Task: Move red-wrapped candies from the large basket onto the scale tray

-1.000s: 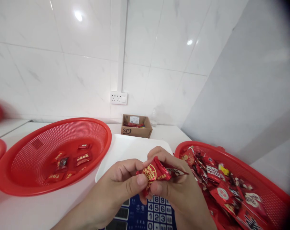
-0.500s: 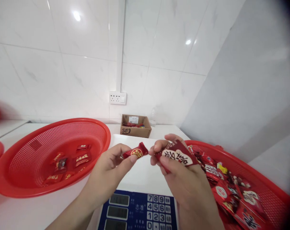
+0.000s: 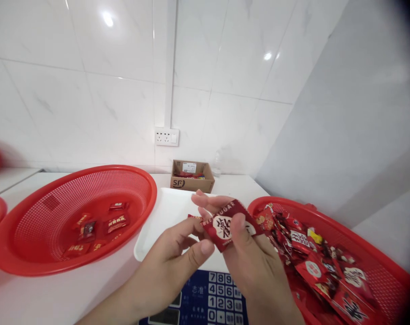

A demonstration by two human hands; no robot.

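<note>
Head view: right hand (image 3: 255, 266) pinches a candy wrapper (image 3: 227, 224) above the scale (image 3: 208, 300); left hand (image 3: 172, 264) fingers touch it.

Single head-worn view, facing forward and down, close over both hands. White tiled wall (image 3: 89, 104) at 12 o'clock, scale keypad (image 3: 221, 302) at 6 o'clock.

We read "SUGAR" in white capitals along the top edge of the red candy wrapper (image 3: 227, 223), above a large Chinese character we cannot make out. The cardboard box (image 3: 192, 176) by the wall carries the "SF" logo (its white label is too small to read). On the scale's blue keypad (image 3: 221, 301) we see digits 7 8 9, 4 5 6, 1 2 3, 0, and the characters 志准.
</note>
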